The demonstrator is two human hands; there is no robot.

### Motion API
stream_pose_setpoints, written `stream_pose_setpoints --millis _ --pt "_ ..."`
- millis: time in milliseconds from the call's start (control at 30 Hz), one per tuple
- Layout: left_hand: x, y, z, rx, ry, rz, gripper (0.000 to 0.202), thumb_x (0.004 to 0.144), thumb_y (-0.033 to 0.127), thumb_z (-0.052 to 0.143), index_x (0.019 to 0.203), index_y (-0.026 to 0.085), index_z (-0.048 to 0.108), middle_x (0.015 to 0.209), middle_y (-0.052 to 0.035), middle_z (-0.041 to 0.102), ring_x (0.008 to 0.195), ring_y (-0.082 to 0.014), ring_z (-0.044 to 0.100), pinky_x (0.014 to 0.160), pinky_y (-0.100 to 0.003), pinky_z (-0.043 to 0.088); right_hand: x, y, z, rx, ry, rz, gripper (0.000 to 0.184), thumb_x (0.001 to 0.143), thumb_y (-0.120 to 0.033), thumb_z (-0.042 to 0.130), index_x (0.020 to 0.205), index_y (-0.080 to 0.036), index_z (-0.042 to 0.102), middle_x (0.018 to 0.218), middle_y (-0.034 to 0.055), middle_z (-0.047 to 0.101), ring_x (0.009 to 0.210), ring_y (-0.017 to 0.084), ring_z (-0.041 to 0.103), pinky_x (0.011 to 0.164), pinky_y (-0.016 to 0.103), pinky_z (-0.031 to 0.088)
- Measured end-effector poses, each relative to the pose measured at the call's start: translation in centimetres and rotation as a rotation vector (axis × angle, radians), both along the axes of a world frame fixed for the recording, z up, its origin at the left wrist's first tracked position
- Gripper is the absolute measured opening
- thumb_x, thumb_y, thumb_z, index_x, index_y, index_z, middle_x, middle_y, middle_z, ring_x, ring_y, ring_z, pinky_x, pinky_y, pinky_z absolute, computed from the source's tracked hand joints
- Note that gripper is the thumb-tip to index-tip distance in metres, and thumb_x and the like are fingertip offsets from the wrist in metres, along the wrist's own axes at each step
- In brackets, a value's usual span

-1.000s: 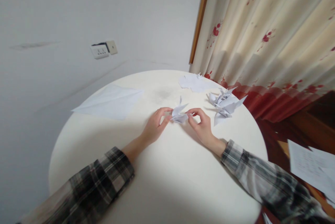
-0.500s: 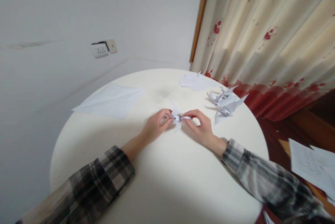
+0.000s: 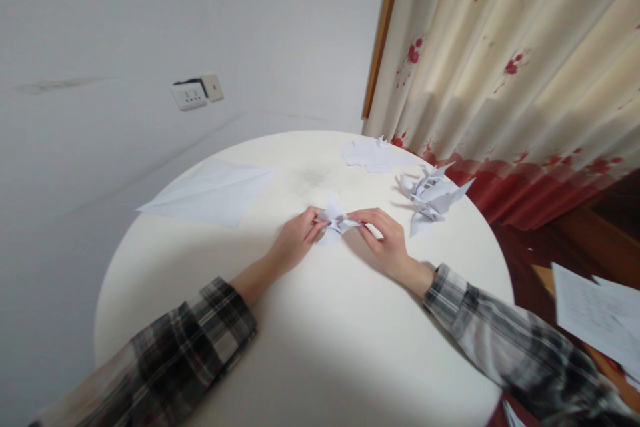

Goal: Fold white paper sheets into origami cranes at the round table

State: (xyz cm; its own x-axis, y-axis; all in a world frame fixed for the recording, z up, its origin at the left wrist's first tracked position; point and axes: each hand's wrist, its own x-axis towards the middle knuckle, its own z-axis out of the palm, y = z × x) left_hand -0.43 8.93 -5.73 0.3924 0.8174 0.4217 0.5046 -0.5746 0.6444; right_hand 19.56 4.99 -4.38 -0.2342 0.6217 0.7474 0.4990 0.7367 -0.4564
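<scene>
A small folded white paper figure (image 3: pixel 336 218) sits just above the middle of the round white table (image 3: pixel 320 347). My left hand (image 3: pixel 296 244) pinches its left end with closed fingers. My right hand (image 3: pixel 385 240) pinches its right end the same way. Both wrists rest on the tabletop, and plaid sleeves cover my forearms. A pointed flap of the figure sticks up between the two hands.
A pile of folded paper figures (image 3: pixel 431 195) lies to the right near the table's edge. Flat white paper (image 3: pixel 373 154) lies at the back, and a large creased sheet (image 3: pixel 210 194) at the left. A flowered curtain (image 3: pixel 500 67) hangs at right; printed sheets (image 3: pixel 595 320) lie beyond.
The paper figure has been turned and pulled between my fingers; its raised flap now points up to the left. Both hands stayed in nearly the same place.
</scene>
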Motion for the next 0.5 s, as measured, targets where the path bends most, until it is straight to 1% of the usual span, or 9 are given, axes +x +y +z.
stream_pose_setpoints --millis 133,267,367,500 --pt "0.00 0.13 -0.09 -0.024 0.038 -0.022 0.014 0.086 0.032 0.040 0.086 0.020 0.047 0.079 -0.0032 0.063 0.075 -0.0173 0.062 0.067 -0.028 0.047 0.06 -0.05 0.04 0.026 -0.020 0.022 0.021 0.085 -0.019 0.048 0.100 -0.027 0.061 0.094 0.0038 0.067 0.090 0.017 0.061 0.080 0.034 0.049" --pt "0.14 -0.06 0.30 -0.002 0.085 -0.010 0.011 0.084 0.026 0.040 0.087 0.020 0.048 0.081 -0.0026 0.063 0.078 -0.0164 0.061 0.070 -0.028 0.046 0.01 -0.05 0.18 0.062 -0.023 0.034 0.019 0.086 -0.018 0.048 0.099 -0.024 0.061 0.092 0.0043 0.068 0.089 0.017 0.061 0.079 0.034 0.049" --pt "0.23 -0.20 0.53 0.033 0.121 -0.016 0.012 0.084 0.023 0.038 0.086 0.020 0.049 0.086 -0.0035 0.062 0.082 -0.0165 0.059 0.074 -0.029 0.045 -0.08 -0.05 0.32 0.084 0.000 0.041 0.018 0.084 -0.017 0.050 0.099 -0.023 0.060 0.091 0.0045 0.068 0.088 0.017 0.061 0.078 0.033 0.049" --pt "0.24 -0.16 0.37 0.078 0.135 -0.043 0.014 0.084 0.022 0.037 0.087 0.019 0.051 0.088 -0.0042 0.062 0.084 -0.0171 0.058 0.076 -0.030 0.045 -0.16 -0.15 0.40 0.077 0.001 0.058 0.017 0.083 -0.015 0.052 0.097 -0.021 0.060 0.089 0.0047 0.067 0.086 0.016 0.061 0.077 0.031 0.048"
